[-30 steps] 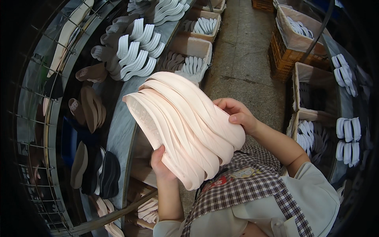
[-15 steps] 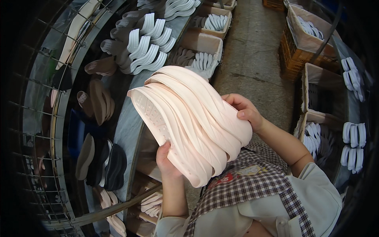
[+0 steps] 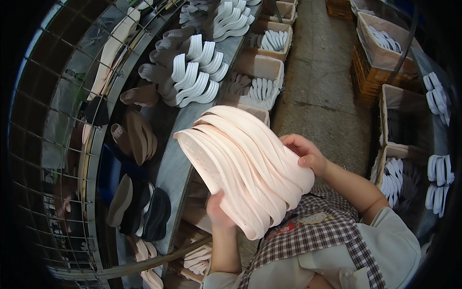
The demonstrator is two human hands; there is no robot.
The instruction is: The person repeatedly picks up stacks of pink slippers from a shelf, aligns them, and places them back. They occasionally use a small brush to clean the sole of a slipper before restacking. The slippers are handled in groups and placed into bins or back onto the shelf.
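Between my two hands is a nested stack of pale pink shoe soles, tilted in front of my apron. My left hand grips the lower left edge of the stack, thumb on the outer sole and the other fingers hidden beneath. On the right side, my right hand is closed round the far end, its thumb and fingers pressed on the outermost sole. The soles sit tightly one inside another, and the nearest one shows a dotted inner face.
Along the left runs a metal bench bearing white soles, brown soles and black soles. A wire grille stands beyond it. Lined baskets and orange crates flank a concrete aisle.
Most of the view has shifted rightward and down, bench and baskets included. Both hands still hold the pink stack, which sits a little lower and further right in the picture.
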